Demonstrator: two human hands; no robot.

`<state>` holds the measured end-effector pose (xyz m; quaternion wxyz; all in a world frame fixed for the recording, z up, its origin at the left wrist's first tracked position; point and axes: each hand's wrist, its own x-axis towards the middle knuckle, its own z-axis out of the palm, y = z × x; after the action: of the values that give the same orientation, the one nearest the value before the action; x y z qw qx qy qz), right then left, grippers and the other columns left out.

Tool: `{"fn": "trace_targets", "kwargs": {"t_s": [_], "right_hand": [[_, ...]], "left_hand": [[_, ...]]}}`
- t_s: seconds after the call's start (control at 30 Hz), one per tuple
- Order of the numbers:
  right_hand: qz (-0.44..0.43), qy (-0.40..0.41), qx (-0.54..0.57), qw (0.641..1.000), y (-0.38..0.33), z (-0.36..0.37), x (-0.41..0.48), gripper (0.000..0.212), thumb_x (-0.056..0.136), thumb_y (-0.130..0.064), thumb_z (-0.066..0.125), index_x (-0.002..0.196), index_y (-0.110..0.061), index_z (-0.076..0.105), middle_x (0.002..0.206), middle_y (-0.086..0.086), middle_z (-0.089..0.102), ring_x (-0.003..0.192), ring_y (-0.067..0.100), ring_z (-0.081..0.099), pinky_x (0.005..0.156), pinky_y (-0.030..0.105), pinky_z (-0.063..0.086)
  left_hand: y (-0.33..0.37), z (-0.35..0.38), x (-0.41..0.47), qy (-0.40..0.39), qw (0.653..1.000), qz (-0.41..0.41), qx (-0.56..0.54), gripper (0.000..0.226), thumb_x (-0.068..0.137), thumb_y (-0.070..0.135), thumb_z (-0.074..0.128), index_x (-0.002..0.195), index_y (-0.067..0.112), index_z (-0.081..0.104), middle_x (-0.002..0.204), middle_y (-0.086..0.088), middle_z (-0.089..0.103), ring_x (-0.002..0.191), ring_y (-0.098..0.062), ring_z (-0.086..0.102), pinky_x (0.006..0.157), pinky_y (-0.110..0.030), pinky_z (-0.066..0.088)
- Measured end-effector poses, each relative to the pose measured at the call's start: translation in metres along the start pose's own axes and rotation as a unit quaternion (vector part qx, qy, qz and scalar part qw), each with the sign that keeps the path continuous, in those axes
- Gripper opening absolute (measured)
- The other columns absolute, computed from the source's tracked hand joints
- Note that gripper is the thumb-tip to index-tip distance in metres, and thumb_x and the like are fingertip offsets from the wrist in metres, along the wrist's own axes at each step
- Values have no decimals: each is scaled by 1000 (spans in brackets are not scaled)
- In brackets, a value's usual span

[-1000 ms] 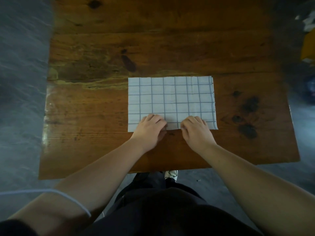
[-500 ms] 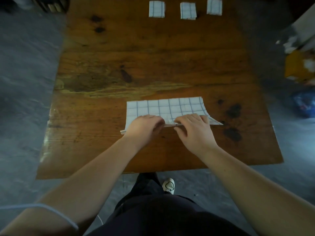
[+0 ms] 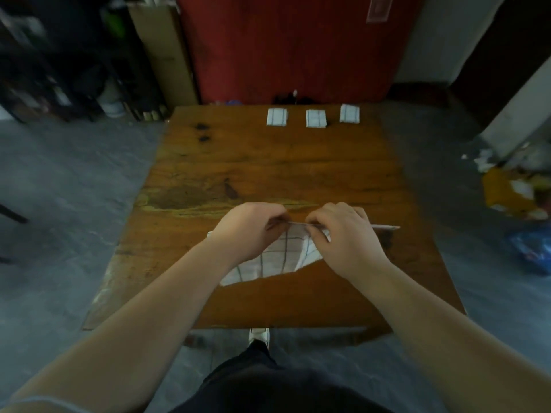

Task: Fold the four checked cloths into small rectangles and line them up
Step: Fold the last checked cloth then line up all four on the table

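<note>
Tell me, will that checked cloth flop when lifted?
Probably floppy: the checked cloth sags and curves below where the left hand and right hand pinch its edge. Likely light, since fingertip pinches hold it up. It probably keeps creases, like the three folded cloths.

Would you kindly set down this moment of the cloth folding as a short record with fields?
surface: wooden table
in work: checked cloth, one edge held up, the rest sagging below the hands
left hand: pinches the raised edge
right hand: pinches the same edge, close beside the left
finished: left folded cloth, middle folded cloth, right folded cloth, in a row at the table's far edge
still to fold: one cloth, the one in hand
</note>
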<state>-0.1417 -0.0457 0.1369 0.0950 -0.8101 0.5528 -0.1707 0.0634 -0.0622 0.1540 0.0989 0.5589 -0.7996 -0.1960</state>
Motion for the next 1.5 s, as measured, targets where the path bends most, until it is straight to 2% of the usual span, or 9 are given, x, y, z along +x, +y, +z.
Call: {"fn": "trace_targets", "kwargs": {"t_s": [0.17, 0.27, 0.4, 0.5, 0.67, 0.9, 1.17, 1.33, 1.5], "right_hand": [[6, 22, 62, 998, -15, -59, -2, 10, 100, -28, 62, 106, -32, 69, 89, -17, 64, 81, 6, 60, 82, 37, 55], [33, 11, 85, 996, -19, -90, -2, 7, 99, -31, 63, 99, -36, 68, 80, -13, 66, 71, 6, 63, 70, 35, 60], [44, -30, 106, 993, -18, -125, 2, 9, 99, -34, 63, 96, -40, 67, 83, -9, 70, 77, 12, 68, 77, 42, 62], [30, -49, 114, 992, -19, -146, 0, 10, 101, -36, 61, 95, -40, 68, 84, -9, 70, 78, 12, 68, 77, 40, 61], [20, -40, 131, 990, -14, -168, -6, 16, 102, -33, 58, 91, -38, 69, 88, -11, 70, 84, 4, 65, 71, 27, 51], [27, -45, 198, 979, 3, -178, -14, 19, 103, -26, 58, 91, -31, 72, 88, -14, 71, 85, -5, 64, 74, 18, 44], [86, 22, 166, 982, 41, -186, -17, 19, 103, -27, 57, 92, -33, 71, 88, -12, 70, 81, -5, 62, 71, 22, 43], [138, 89, 145, 976, 59, -176, -20, 16, 103, -27, 57, 94, -33, 68, 90, -11, 69, 85, 7, 64, 67, 24, 45], [191, 145, 119, 963, 64, -173, -19, 13, 103, -26, 55, 98, -30, 66, 86, -7, 68, 71, 17, 65, 60, 27, 49]], "left_hand": [[48, -44, 0, 5, 999, 17, 49, 18, 100, 42, 56, 116, 37, 63, 109, 16, 67, 101, -10, 61, 78, -27, 48], [72, -64, 0, 22, 997, 40, 57, 31, 95, 59, 53, 109, 35, 65, 103, 14, 69, 94, -10, 64, 78, -34, 56], [92, -85, -2, 37, 996, 60, 46, 21, 98, 50, 56, 103, 33, 69, 96, 12, 69, 91, -11, 64, 80, -40, 56], [98, -95, -3, 49, 995, 86, 9, 14, 97, 44, 62, 90, 34, 67, 88, 13, 68, 87, -7, 62, 77, -33, 54], [98, -112, -2, 18, 992, 69, -107, 14, 93, 40, 70, 81, 34, 72, 71, 22, 65, 68, 7, 57, 61, -13, 40], [93, -127, -5, -24, 987, 66, -145, 9, 92, 41, 70, 91, 37, 78, 95, 24, 73, 90, 8, 65, 86, -22, 45], [78, -152, -6, -6, 993, 45, -105, 11, 94, 40, 69, 87, 39, 78, 89, 25, 73, 83, 10, 64, 78, -20, 44], [76, -151, 0, 22, 995, 35, -87, 11, 93, 39, 70, 85, 38, 78, 85, 24, 72, 82, 5, 65, 74, -21, 44], [78, -142, 4, 30, 997, 44, -51, 12, 95, 39, 68, 87, 39, 77, 86, 21, 72, 85, 1, 66, 75, -21, 48]]}}
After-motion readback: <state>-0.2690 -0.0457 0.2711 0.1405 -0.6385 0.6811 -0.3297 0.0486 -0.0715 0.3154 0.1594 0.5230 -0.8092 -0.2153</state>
